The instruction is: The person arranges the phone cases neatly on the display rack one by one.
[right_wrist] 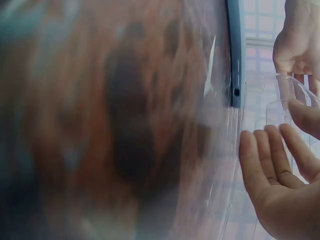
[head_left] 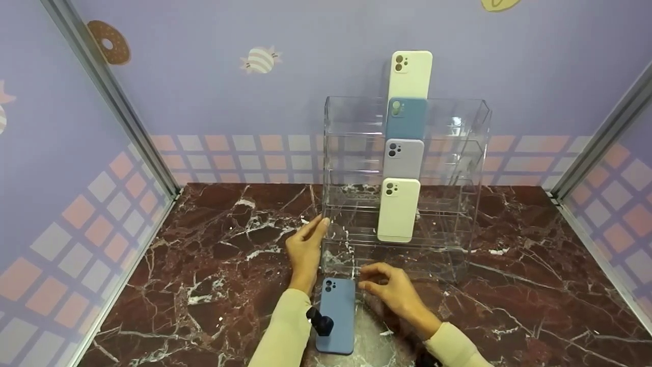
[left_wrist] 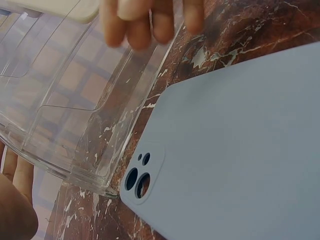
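Observation:
A clear plastic tiered rack [head_left: 438, 214] stands on the table with several phone cases on its steps. My left hand [head_left: 304, 250] touches the rack's left side with fairly straight fingers. Bare and loosely bent, my right hand [head_left: 395, 293] hovers by the rack's front edge and holds nothing; its fingers [right_wrist: 260, 155] show in the right wrist view. Between the two forearms a blue-grey phone case [head_left: 337, 311] lies back side up on the table, its camera cutouts toward the rack. In the left wrist view that case [left_wrist: 235, 140] looks close to the rack's front corner.
Up the rack run a cream case [head_left: 399, 211], a pale lilac case [head_left: 403, 160], a blue case [head_left: 407, 120] and another cream case [head_left: 411, 76] in one column. The dark red marbled table [head_left: 214, 285] meets patterned walls [head_left: 214, 92]. A black object [head_left: 321, 323] overlaps the lying case.

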Motion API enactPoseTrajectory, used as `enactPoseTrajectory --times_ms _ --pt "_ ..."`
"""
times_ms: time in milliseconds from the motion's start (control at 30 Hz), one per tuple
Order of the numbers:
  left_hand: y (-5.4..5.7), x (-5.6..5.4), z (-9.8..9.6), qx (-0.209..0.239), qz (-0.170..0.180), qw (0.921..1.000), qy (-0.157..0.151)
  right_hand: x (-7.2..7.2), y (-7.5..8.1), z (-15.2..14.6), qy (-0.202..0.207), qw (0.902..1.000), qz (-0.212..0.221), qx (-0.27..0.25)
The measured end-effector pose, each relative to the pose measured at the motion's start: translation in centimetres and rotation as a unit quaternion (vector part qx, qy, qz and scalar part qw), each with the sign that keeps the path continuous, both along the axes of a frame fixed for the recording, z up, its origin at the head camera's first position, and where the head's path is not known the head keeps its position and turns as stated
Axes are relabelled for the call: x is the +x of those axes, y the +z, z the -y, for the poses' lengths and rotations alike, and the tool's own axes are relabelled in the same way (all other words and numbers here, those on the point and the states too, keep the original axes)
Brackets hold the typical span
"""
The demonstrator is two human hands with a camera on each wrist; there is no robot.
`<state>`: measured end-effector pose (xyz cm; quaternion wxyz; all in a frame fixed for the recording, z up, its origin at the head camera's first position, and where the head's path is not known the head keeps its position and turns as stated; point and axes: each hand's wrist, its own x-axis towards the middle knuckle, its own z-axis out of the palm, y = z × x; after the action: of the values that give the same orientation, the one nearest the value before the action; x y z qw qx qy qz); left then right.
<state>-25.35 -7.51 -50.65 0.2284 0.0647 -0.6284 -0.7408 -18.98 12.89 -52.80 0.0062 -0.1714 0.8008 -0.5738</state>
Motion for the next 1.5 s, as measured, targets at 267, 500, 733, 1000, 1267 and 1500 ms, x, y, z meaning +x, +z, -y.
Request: enactPoseTrajectory --times_ms 267,500,733,1000,1267,1500 --pt "0.1 0.2 0.0 0.009 0.009 0.9999 -0.010 -0.1 -0.2 0.7 0.040 0.9970 -0.003 0.066" --pt "0.1 0.0 -0.2 0.008 0.004 0.9999 0.004 0.0 -0.2 1.2 0.052 0.9923 -0.020 0.111" --pt "0.3 0.1 -0.3 0.012 0.013 0.9998 0.008 0.2 -0.2 1.7 0.068 0.9826 -0.050 0.166" --pt "0.1 0.1 -0.2 0.005 0.012 0.9999 0.001 0.3 -0.2 1.7 0.089 0.9774 -0.048 0.186" --pt "0.0 0.3 0.0 0.006 0.011 0.9999 -0.011 0.4 -0.2 1.5 0.092 0.9796 -0.034 0.175" --pt "0.1 0.3 0.0 0.008 0.014 0.9998 -0.014 0.8 0.0 1.4 0.092 0.9830 -0.017 0.158"
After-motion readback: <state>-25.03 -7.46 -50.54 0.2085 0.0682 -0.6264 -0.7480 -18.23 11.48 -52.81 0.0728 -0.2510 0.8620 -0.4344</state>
